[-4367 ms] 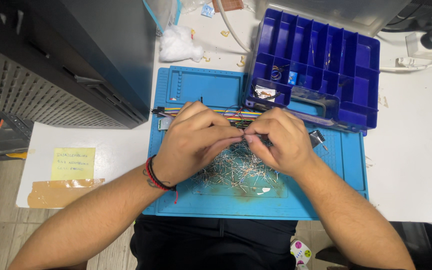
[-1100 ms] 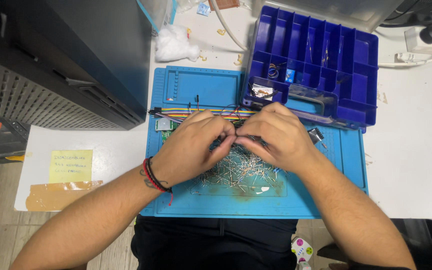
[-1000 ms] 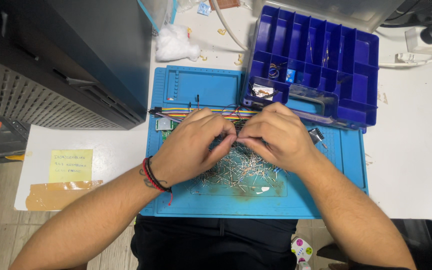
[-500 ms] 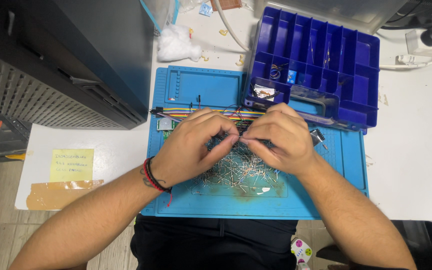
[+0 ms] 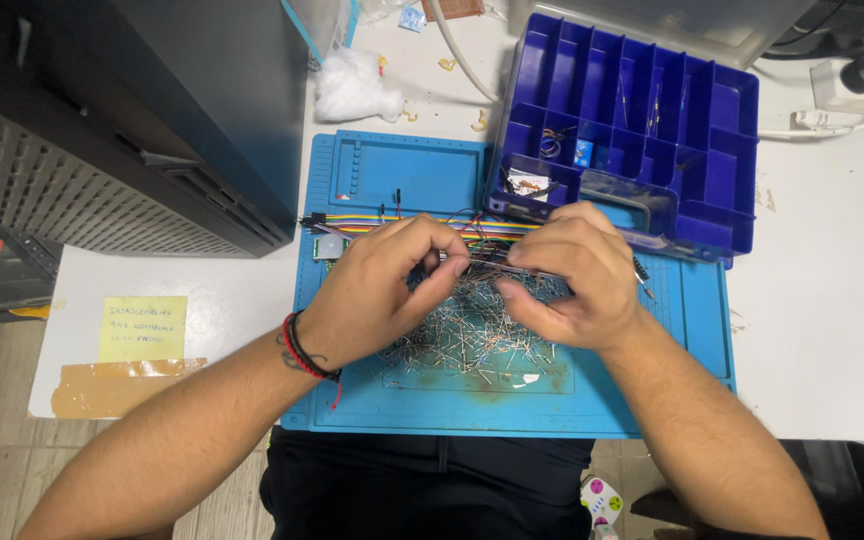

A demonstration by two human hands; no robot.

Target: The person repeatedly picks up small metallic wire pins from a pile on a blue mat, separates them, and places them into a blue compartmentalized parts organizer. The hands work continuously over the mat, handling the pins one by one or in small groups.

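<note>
Thin metal pin (image 5: 487,262) lying left-right above wire pile (image 5: 472,335); pinched between left hand (image 5: 377,295) and right hand (image 5: 567,275), equally near.

A thin metal pin (image 5: 492,262) lies level above the blue mat (image 5: 392,400). Loose pins (image 5: 472,335) lie heaped on the mat's middle.

A single head-worn camera looks almost straight down from close above the white table (image 5: 832,300), its top edge toward the table's far side. The blue mat (image 5: 652,400) fills the middle of the frame, and the table's near edge and the wearer's lap run along the bottom.
</note>
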